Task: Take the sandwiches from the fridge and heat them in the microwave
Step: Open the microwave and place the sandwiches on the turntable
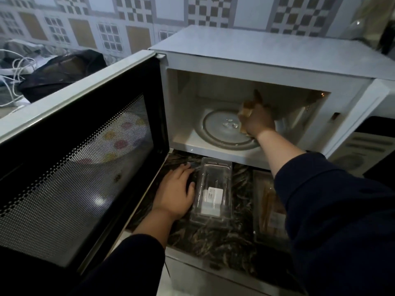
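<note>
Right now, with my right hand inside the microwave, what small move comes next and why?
Probably lower the sandwich onto the glass plate and let go: your right hand grips it just above the plate's right side, and the door is open.

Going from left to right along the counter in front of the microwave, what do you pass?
Open microwave door → left hand flat on the counter → empty clear plastic container → second clear container with sandwich inside, partly behind the right sleeve.
</note>
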The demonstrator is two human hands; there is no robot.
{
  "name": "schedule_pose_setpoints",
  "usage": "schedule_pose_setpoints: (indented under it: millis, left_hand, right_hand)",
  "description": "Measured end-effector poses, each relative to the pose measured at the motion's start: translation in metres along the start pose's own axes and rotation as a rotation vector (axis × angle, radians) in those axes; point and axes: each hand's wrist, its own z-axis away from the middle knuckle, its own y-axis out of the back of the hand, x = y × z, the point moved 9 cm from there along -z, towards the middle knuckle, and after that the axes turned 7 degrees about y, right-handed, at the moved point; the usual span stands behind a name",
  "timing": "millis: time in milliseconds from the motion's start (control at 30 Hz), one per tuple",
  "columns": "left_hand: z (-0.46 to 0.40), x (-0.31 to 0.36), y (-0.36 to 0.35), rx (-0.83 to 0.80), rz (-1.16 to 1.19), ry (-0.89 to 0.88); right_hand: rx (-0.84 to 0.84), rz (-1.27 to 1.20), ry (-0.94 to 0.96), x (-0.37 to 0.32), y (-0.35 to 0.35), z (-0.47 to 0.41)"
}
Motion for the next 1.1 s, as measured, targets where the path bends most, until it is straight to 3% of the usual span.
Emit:
schedule_pose_setpoints:
  millis: [133,233,433,600,800,967,1100]
  left_hand:
    - [-0.003,-0.002,-0.006,-0.056,0.009,-0.019]
    - [-0.004,-0.004,-0.004,-0.116,0.126,0.015]
    - [0.016,0.029,0.057,0.098,0.376,0.032]
    - [0.056,0.092,0.098,0.224,0.404,-0.151]
    - [0.121,0.161,0.066,0.095,0.442,-0.434]
    - [0.142,0.165,0.003,-0.149,0.434,-0.297]
    - [0.135,0.15,-0.03,-0.194,0.322,-0.154]
  right_hand:
    - [0.071,0.104,0.101,-0.018,0.015,0.041]
    - [-0.015,0.13,0.175,-0.023,0.016,0.082]
    - [-0.045,0.139,0.282,-0.021,0.049,0.171]
    - [0.009,0.148,0.228,0.008,0.08,0.236]
    - [-0.057,0.222,0.296,0.039,0.068,0.299]
    - [-0.053,0.245,0.336,0.052,0.059,0.315]
    - [-0.094,0.294,0.419,0.053,0.052,0.312]
